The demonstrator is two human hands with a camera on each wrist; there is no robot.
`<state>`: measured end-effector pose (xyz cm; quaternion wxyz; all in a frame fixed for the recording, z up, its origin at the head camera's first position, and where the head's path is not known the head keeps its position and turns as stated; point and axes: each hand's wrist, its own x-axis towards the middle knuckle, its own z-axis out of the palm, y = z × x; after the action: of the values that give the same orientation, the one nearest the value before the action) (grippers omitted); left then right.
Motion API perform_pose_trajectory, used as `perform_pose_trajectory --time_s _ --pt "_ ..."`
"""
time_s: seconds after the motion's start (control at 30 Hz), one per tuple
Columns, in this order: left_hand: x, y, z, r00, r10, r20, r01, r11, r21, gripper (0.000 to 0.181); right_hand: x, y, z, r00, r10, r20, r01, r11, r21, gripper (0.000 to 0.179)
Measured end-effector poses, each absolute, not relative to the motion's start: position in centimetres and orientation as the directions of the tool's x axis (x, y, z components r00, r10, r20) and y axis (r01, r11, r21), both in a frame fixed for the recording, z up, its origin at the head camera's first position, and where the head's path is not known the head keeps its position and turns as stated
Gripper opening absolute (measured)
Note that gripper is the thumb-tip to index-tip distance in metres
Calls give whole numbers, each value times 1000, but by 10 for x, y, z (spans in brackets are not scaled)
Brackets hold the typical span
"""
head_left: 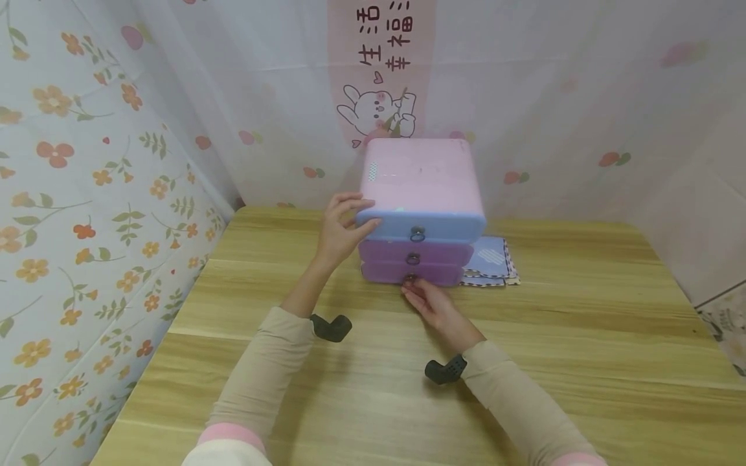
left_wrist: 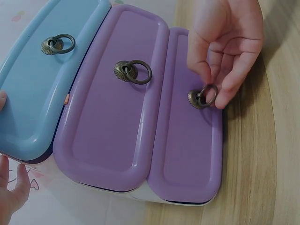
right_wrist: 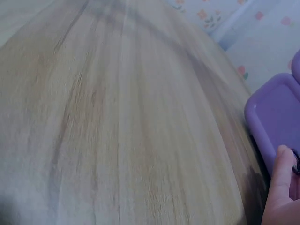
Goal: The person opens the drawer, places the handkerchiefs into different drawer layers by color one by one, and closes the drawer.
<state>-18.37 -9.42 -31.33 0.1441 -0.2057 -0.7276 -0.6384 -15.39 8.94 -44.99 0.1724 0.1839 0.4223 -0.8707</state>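
Note:
A small drawer unit with a pink top [head_left: 421, 175] stands on the table, with one blue drawer front [left_wrist: 44, 84] above two purple ones. Each front carries a bronze ring pull. My left hand [head_left: 340, 228] rests against the unit's upper left corner, its fingers spread along the edge and a fingertip on the blue front. Down at the bottom purple drawer [left_wrist: 187, 154], my right hand [head_left: 437, 310] pinches the ring pull [left_wrist: 209, 95] between thumb and fingertips. The middle drawer's ring [left_wrist: 140, 72] hangs untouched. All three drawers look closed.
Folded blue cloths [head_left: 489, 259] with checkered edging lie beside the unit's right side. The wooden table [head_left: 583, 310] extends around it. Behind hangs a printed white curtain [head_left: 524, 97], and a floral curtain [head_left: 87, 226] lines the left.

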Motion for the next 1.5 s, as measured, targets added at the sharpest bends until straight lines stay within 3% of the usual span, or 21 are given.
perform_pose_trajectory --time_s 0.27,0.47,0.6,1.1,1.5 --pt "-183 -93 -314 -879 114 463 474 102 875 28 -158 82 -457 -884 10 -467 407 -473 -781 8" --pt "-183 -92 -314 -877 117 466 478 103 873 28 -157 84 -458 -884 55 -464 397 -434 -809 31" --pt "-183 -92 -316 -876 118 467 479 107 871 28 -156 85 -459 -885 49 -464 404 -418 -814 36" --pt "-182 -91 -314 -874 114 472 483 106 869 28 -151 83 -458 -893 88 -442 376 -393 -839 34" --pt "-182 -94 -311 -872 100 479 488 114 865 28 -131 81 -460 -894 60 -443 389 -382 -838 19"
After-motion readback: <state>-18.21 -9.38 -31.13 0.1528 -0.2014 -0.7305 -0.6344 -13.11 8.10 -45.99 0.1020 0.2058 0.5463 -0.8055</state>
